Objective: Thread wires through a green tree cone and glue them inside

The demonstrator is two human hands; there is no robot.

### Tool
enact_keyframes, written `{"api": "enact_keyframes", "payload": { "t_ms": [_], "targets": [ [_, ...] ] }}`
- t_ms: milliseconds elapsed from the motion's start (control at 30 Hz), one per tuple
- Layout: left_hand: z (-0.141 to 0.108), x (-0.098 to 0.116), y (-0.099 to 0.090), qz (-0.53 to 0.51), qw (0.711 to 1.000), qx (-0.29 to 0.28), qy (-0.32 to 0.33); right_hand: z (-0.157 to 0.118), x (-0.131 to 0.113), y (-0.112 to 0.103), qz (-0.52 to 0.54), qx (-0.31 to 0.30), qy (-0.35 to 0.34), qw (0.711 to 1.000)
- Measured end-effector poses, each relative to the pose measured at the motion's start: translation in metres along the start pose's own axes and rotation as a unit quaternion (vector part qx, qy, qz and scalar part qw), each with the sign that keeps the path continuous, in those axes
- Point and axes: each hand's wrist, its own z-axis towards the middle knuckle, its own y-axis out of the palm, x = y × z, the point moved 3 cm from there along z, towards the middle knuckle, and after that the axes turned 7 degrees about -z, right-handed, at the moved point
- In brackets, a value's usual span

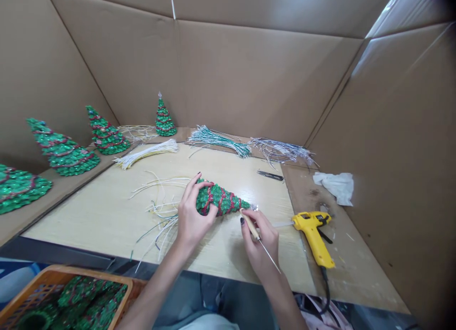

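Observation:
A small green Christmas tree point(223, 201) with red garland lies on its side on the pale board, its tip pointing right. My left hand point(192, 216) is closed around its wider end, thumb in front and fingers behind. Between the fingers of my right hand point(262, 242) is an awl point(252, 227) with a wooden handle; its thin metal shaft points down and right, away from the tree. The handle's end is close to the tree's tip, where a clear, shiny star-like piece point(254, 207) shows. White, yellow and green wires point(166, 216) spread left from the tree's base.
A yellow glue gun point(313, 232) lies right, near a white tissue point(337, 186). Black snips point(270, 175) and bundled wires point(219, 141) are farther back. Finished-looking trees point(166, 118) stand left and behind. An orange basket point(130, 292) of trees sits lower left. Cardboard walls point(249, 78) surround the board.

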Motion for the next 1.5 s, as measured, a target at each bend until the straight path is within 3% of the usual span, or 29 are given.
{"api": "enact_keyframes", "payload": {
  "t_ms": [733,900,1067,1200,1500],
  "targets": [
    [-0.002,-0.003,-0.003,-0.007,1.0,-0.026,-0.009,0.002,0.003,0.004,-0.021,-0.007,0.028,0.999],
    [-0.002,-0.006,-0.004,-0.01,0.999,-0.026,-0.016,0.009,0.012,-0.004,-0.067,0.006,0.016,0.998],
    [-0.004,-0.008,-0.005,-0.019,0.999,-0.02,-0.018,0.02,0.04,-0.018,-0.245,-0.048,0.101,0.963],
    [-0.004,-0.008,-0.005,-0.027,0.999,-0.02,-0.016,0.022,0.055,-0.024,-0.303,-0.079,0.125,0.941],
    [-0.002,-0.005,-0.003,-0.024,0.999,-0.028,-0.021,0.022,0.056,-0.02,-0.384,-0.1,0.177,0.901]
  ]
}}
